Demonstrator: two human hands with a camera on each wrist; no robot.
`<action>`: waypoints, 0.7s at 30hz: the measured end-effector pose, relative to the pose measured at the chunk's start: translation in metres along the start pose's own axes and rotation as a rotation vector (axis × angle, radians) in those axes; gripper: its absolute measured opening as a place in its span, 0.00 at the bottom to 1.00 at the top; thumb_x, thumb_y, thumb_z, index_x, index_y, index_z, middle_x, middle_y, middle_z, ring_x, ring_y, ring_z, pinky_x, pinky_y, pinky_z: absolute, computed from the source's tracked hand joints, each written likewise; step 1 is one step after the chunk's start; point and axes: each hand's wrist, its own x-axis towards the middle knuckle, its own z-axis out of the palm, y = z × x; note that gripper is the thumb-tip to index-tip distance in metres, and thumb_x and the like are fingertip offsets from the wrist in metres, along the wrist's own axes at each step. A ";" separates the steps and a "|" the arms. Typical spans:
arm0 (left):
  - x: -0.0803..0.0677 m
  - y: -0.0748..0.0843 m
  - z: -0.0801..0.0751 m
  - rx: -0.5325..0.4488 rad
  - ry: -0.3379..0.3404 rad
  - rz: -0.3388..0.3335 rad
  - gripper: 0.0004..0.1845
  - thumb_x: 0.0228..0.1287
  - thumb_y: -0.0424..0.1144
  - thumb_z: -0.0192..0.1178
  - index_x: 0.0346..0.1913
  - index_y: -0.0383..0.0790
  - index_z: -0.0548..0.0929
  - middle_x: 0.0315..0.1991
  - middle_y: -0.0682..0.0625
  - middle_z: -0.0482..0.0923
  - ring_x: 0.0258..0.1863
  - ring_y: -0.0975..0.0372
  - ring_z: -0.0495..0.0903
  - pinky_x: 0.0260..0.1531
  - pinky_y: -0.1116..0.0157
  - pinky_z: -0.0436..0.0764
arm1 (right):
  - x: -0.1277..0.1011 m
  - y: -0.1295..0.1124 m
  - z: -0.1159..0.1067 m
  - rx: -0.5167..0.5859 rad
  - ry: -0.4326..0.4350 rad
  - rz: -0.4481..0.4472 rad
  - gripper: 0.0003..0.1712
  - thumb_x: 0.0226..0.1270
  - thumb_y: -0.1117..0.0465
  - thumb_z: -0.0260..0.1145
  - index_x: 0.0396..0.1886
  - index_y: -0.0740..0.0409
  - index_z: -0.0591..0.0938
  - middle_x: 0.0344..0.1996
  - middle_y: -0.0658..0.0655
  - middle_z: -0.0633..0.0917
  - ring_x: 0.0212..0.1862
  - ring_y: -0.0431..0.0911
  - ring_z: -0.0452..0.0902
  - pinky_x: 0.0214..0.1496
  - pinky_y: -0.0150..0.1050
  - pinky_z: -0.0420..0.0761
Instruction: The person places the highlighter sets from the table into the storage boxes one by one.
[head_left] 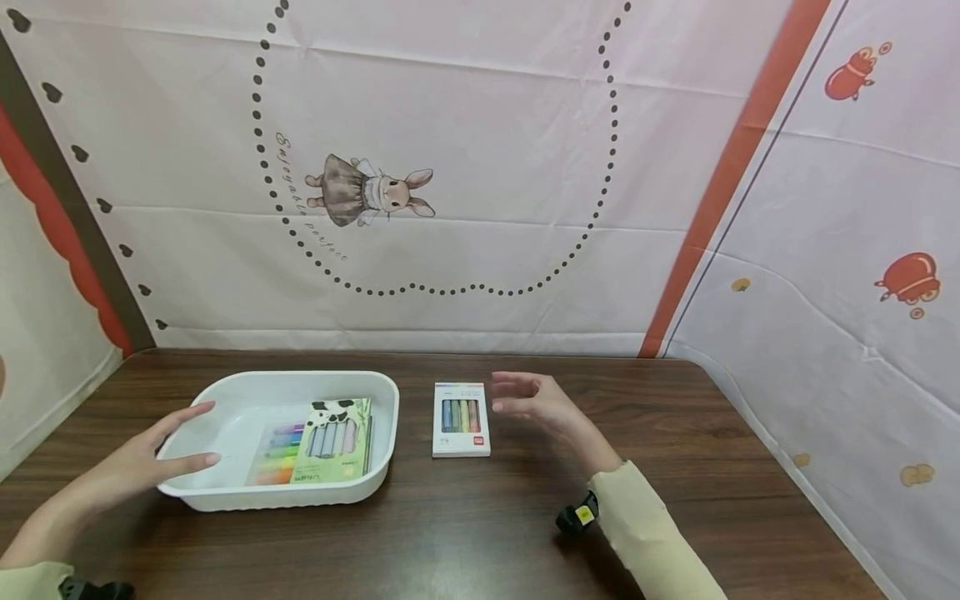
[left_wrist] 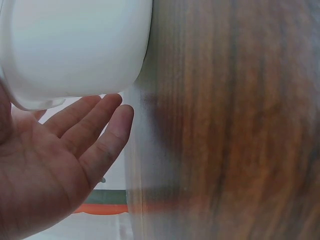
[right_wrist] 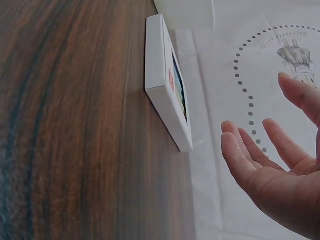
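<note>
A white plastic basin stands on the left of the table. My left hand rests at its left rim, thumb and a finger reaching over the edge. In the left wrist view, other fingers lie fairly straight along the outside of the basin. A white box of coloured sticks, with a window in its front, lies flat right of the basin. Just to the right of the box, my right hand hovers with loosely bent fingers, holding nothing. The right wrist view shows a gap between the hand and box.
Inside the basin lie a green panda-print pack of pens and a clear pack of rainbow-coloured pens. The brown wooden table ends at a printed white cloth behind; more cloth hangs at the sides.
</note>
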 end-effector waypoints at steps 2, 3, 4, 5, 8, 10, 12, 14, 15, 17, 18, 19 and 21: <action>0.000 -0.001 0.000 -0.004 0.003 0.005 0.44 0.62 0.51 0.55 0.71 0.38 0.42 0.64 0.21 0.40 0.58 0.31 0.47 0.44 0.35 0.58 | 0.000 0.002 -0.001 -0.011 -0.007 0.002 0.33 0.54 0.64 0.68 0.61 0.63 0.69 0.57 0.69 0.72 0.53 0.52 0.75 0.55 0.47 0.73; 0.001 -0.001 0.000 -0.006 0.004 0.008 0.44 0.62 0.51 0.55 0.71 0.38 0.42 0.64 0.21 0.40 0.58 0.31 0.47 0.44 0.34 0.58 | 0.000 0.002 -0.001 -0.018 -0.007 0.005 0.33 0.54 0.64 0.68 0.61 0.63 0.69 0.57 0.69 0.72 0.53 0.51 0.75 0.54 0.45 0.74; 0.001 -0.001 0.000 -0.006 0.006 0.010 0.44 0.62 0.51 0.55 0.71 0.38 0.42 0.64 0.21 0.40 0.58 0.31 0.47 0.44 0.34 0.58 | 0.000 0.003 -0.001 -0.021 -0.012 0.004 0.34 0.54 0.64 0.68 0.61 0.65 0.68 0.57 0.69 0.72 0.52 0.51 0.75 0.54 0.44 0.74; 0.001 -0.002 0.001 -0.008 0.011 0.019 0.44 0.62 0.50 0.55 0.71 0.37 0.42 0.64 0.21 0.40 0.58 0.31 0.47 0.44 0.35 0.58 | 0.001 0.004 -0.001 -0.023 -0.017 0.003 0.34 0.54 0.64 0.68 0.62 0.66 0.68 0.57 0.69 0.72 0.52 0.51 0.75 0.53 0.44 0.74; 0.002 -0.002 0.001 -0.008 0.016 0.028 0.44 0.62 0.50 0.56 0.71 0.37 0.43 0.64 0.21 0.41 0.58 0.30 0.47 0.44 0.34 0.57 | 0.002 0.007 -0.002 -0.023 -0.024 0.008 0.35 0.54 0.65 0.68 0.62 0.67 0.67 0.57 0.69 0.72 0.51 0.50 0.75 0.52 0.43 0.75; 0.002 -0.003 0.001 -0.008 0.015 0.026 0.44 0.62 0.50 0.56 0.71 0.37 0.43 0.64 0.21 0.41 0.58 0.30 0.47 0.44 0.34 0.58 | 0.002 0.009 -0.002 -0.010 -0.028 0.016 0.35 0.54 0.65 0.68 0.62 0.68 0.67 0.57 0.70 0.71 0.52 0.50 0.75 0.52 0.42 0.75; 0.002 -0.003 0.001 -0.008 0.009 0.015 0.44 0.62 0.51 0.55 0.71 0.38 0.42 0.64 0.21 0.40 0.58 0.30 0.47 0.44 0.34 0.57 | 0.003 0.010 -0.001 0.005 -0.036 0.022 0.36 0.54 0.66 0.68 0.62 0.67 0.66 0.58 0.70 0.70 0.53 0.51 0.74 0.52 0.42 0.75; 0.002 -0.003 0.001 -0.008 0.016 0.025 0.44 0.62 0.50 0.56 0.71 0.38 0.43 0.64 0.21 0.40 0.58 0.30 0.47 0.44 0.34 0.58 | 0.003 0.011 -0.001 0.019 -0.045 0.028 0.36 0.54 0.66 0.68 0.62 0.68 0.66 0.58 0.70 0.70 0.55 0.53 0.72 0.53 0.42 0.75; 0.002 -0.003 0.001 -0.007 0.021 0.034 0.44 0.62 0.50 0.56 0.71 0.38 0.43 0.64 0.21 0.41 0.58 0.30 0.47 0.44 0.35 0.58 | 0.003 0.011 -0.001 0.025 -0.048 0.031 0.36 0.54 0.66 0.68 0.62 0.68 0.66 0.58 0.71 0.69 0.56 0.54 0.71 0.53 0.42 0.75; 0.002 -0.003 0.001 -0.006 0.028 0.046 0.44 0.62 0.49 0.57 0.71 0.37 0.43 0.64 0.21 0.41 0.58 0.30 0.48 0.44 0.35 0.58 | 0.003 0.012 0.000 0.034 -0.055 0.036 0.36 0.54 0.67 0.68 0.63 0.68 0.65 0.58 0.71 0.69 0.57 0.56 0.70 0.54 0.42 0.74; 0.002 -0.002 0.001 -0.003 0.034 0.058 0.44 0.61 0.49 0.57 0.70 0.37 0.44 0.64 0.21 0.42 0.58 0.30 0.48 0.44 0.35 0.58 | 0.003 0.013 0.000 0.033 -0.054 0.037 0.36 0.54 0.67 0.67 0.63 0.69 0.65 0.58 0.71 0.69 0.57 0.56 0.70 0.54 0.42 0.74; 0.001 -0.002 0.002 -0.001 0.037 0.063 0.43 0.61 0.48 0.57 0.70 0.37 0.44 0.64 0.21 0.42 0.58 0.30 0.48 0.44 0.35 0.58 | 0.003 0.013 0.000 0.033 -0.052 0.041 0.36 0.54 0.68 0.67 0.62 0.69 0.65 0.58 0.72 0.69 0.57 0.56 0.70 0.54 0.42 0.74; 0.001 -0.002 0.002 0.006 0.035 0.058 0.43 0.62 0.49 0.57 0.70 0.37 0.44 0.64 0.21 0.43 0.58 0.31 0.49 0.44 0.35 0.58 | 0.003 0.014 0.000 0.029 -0.046 0.051 0.35 0.54 0.68 0.67 0.62 0.69 0.66 0.58 0.71 0.70 0.56 0.55 0.70 0.53 0.42 0.75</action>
